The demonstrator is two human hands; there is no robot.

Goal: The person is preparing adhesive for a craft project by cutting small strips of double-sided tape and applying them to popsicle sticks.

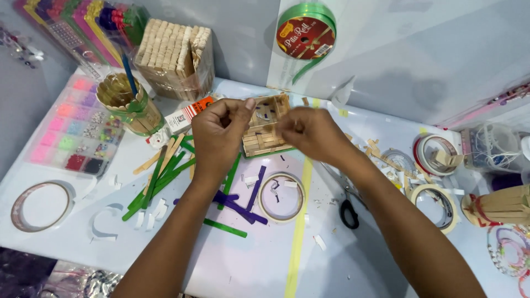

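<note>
Both hands up over the middle of the tabletop, meeting at a small stick box, an open tray built of pale craft sticks, held off the surface. Left hand grips its left edge, thumb and forefinger pinched near the top corner at about 11 o'clock of the box. Right hand covers the right edge, fingers curled and pressed together at about 3 o'clock; whether they nip a small piece there or only the box wall, cannot tell. Box lies squarely between the two hands, its long axis tilted from lower left to upper right, open face toward the camera; both hands touch it, neither clearly nearer. Below the box, at 6 o'clock, a tape ring flat on the tabletop; loose green and purple sticks scattered at 7 to 8 o'clock under the left wrist. Scissors at 5 o'clock beside the right forearm. Stick bundle stands at 11 o'clock against the wall, ribbon roll at 1 o'clock, bead tray far out at 9 o'clock.
</note>
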